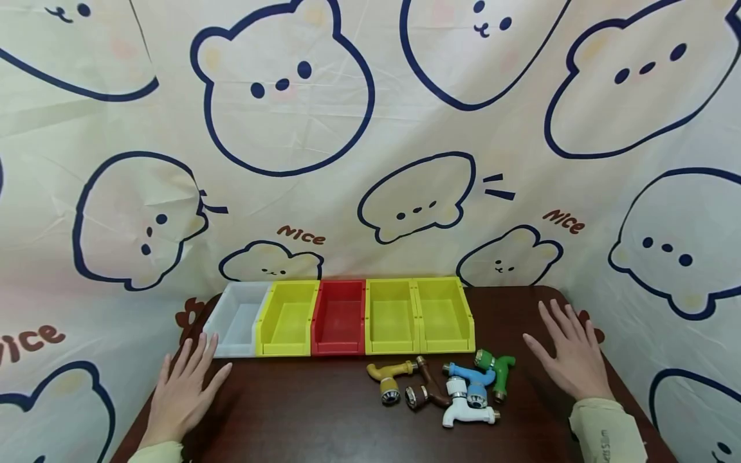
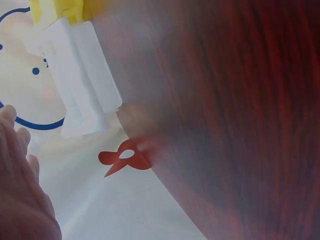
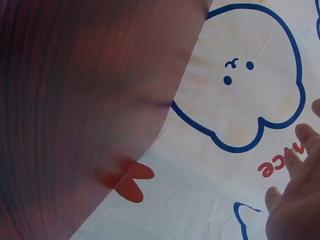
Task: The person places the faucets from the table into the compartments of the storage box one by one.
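Fingers spread, my left hand (image 1: 184, 392) is at the table's left side, just in front of the white bin (image 1: 237, 315); it holds nothing. My right hand (image 1: 570, 354), also spread and holding nothing, is at the right side. Nearest to it is a green faucet (image 1: 502, 373). Left of that lie a blue faucet (image 1: 476, 381), a white faucet (image 1: 466, 411), a brown faucet (image 1: 431, 384) and a yellow faucet (image 1: 389, 378), bunched closely. Each wrist view shows part of its own hand, the left (image 2: 22, 185) and the right (image 3: 297, 185).
Right of the white bin, in one row along the back, stand a yellow bin (image 1: 286, 348), a red bin (image 1: 338, 348) and two more yellow bins (image 1: 391, 347). The dark wooden table (image 1: 301, 411) is bordered by a printed bear curtain (image 1: 341, 212) behind and at both sides.
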Tool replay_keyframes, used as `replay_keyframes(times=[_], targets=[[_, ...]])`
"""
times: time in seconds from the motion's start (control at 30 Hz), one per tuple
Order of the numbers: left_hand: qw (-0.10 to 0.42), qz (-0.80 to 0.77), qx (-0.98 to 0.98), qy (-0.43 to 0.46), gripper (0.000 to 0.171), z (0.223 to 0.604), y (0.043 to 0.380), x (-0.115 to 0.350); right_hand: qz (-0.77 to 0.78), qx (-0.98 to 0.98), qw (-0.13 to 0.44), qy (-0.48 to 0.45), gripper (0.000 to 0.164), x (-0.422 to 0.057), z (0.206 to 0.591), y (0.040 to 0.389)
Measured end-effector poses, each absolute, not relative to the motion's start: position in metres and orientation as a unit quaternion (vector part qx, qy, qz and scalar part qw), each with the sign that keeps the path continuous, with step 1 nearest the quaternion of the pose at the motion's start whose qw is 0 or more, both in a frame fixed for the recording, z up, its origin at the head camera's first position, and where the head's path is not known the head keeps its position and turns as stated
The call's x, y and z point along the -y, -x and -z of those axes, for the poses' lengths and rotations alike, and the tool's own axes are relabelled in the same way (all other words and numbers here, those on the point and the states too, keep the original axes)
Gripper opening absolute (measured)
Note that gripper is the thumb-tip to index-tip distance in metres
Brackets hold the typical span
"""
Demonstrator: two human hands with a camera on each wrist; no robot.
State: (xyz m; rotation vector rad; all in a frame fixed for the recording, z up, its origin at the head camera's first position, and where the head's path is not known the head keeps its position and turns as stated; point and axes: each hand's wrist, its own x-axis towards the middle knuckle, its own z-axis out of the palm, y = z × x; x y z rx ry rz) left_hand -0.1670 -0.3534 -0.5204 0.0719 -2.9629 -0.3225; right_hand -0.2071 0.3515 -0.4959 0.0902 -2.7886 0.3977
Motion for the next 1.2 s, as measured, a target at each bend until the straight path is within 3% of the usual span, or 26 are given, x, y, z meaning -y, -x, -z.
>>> replay_keyframes(times=[0.33,0.53,0.7,0.83,0.97,1.2], targets=[[0.073,0.116,0.99,-0.023,0.084,0.522,0.171,0.356,-0.143,0.976,0.159,-0.047,0.087,-0.344,0.502,0.206],[0.086,0.132,0.988,-0.009,0.079,0.518,0.188,0.365,-0.172,0.977,0.088,-0.095,0.087,-0.333,0.512,0.209],[0.101,0.151,0.983,-0.009,0.08,0.515,0.209,0.372,-0.188,0.974,0.011,-0.13,0.097,-0.319,0.524,0.207],[0.056,0.188,0.98,-0.028,0.086,0.513,0.229,0.376,-0.218,0.966,-0.052,-0.128,0.104,-0.31,0.529,0.206],[-0.003,0.233,0.971,-0.055,0.09,0.514,0.245,0.38,-0.245,0.957,-0.093,-0.122,0.1,-0.306,0.53,0.207],[-0.014,0.256,0.965,-0.061,0.087,0.518,0.264,0.377,-0.241,0.954,-0.116,-0.135,0.095,-0.308,0.529,0.206]])
